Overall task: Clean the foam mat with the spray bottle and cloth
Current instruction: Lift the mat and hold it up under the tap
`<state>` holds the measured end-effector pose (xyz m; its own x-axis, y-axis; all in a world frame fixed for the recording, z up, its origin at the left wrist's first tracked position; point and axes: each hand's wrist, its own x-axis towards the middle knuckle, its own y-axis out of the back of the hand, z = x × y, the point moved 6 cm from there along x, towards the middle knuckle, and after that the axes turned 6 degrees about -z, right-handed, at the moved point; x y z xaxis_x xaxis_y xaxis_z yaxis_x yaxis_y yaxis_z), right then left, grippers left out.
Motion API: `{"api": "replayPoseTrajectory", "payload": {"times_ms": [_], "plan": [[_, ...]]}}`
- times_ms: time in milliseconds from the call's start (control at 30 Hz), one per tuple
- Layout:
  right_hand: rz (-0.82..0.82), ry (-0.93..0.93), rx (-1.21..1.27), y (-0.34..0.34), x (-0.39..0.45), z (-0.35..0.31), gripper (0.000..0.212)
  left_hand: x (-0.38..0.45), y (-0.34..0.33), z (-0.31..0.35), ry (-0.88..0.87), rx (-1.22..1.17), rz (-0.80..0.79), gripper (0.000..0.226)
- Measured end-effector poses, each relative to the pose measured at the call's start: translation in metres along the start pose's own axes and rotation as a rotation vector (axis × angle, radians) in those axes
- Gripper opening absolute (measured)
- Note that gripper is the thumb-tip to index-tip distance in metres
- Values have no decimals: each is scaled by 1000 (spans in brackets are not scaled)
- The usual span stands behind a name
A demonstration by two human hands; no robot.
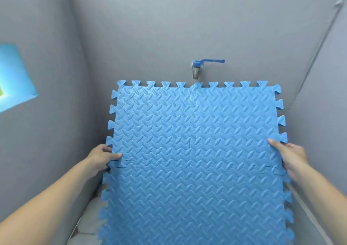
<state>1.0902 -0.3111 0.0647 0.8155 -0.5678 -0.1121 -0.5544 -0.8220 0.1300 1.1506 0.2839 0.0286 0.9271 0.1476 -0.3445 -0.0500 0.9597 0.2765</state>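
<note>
A large blue foam mat, made of interlocking puzzle tiles with a raised leaf pattern, fills the middle of the view and stands tilted up against the grey back wall. My left hand grips its left edge at mid-height, thumb on the front face. My right hand grips the right edge at about the same height, thumb on the front. No spray bottle or cloth is in view.
A metal tap with a blue lever handle sticks out of the grey back wall just above the mat's top edge. A bright blue window opening is in the left wall. A pale floor strip shows at the lower left.
</note>
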Motion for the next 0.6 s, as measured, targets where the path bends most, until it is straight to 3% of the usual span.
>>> {"api": "replayPoseTrajectory", "payload": {"times_ms": [100, 233, 333, 400, 467, 533, 600], "plan": [[6, 20, 4, -7, 17, -16, 25, 15, -6, 20, -10, -9, 2, 48], [-9, 6, -22, -12, 32, -11, 26, 27, -11, 28, 19, -18, 39, 55], [-29, -7, -37, -15, 36, -7, 42, 32, -14, 29, 55, -4, 48, 51], [-41, -16, -62, -17, 38, -8, 34, 34, -12, 30, 75, 14, 58, 51], [-61, -47, -119, -18, 42, -8, 26, 36, -10, 31, 90, 50, 74, 66], [-68, -79, -196, -20, 49, -12, 31, 34, -12, 42, 91, 38, 78, 89], [-90, -119, -242, -22, 54, -18, 34, 31, -18, 59, 89, 26, 54, 98]]}}
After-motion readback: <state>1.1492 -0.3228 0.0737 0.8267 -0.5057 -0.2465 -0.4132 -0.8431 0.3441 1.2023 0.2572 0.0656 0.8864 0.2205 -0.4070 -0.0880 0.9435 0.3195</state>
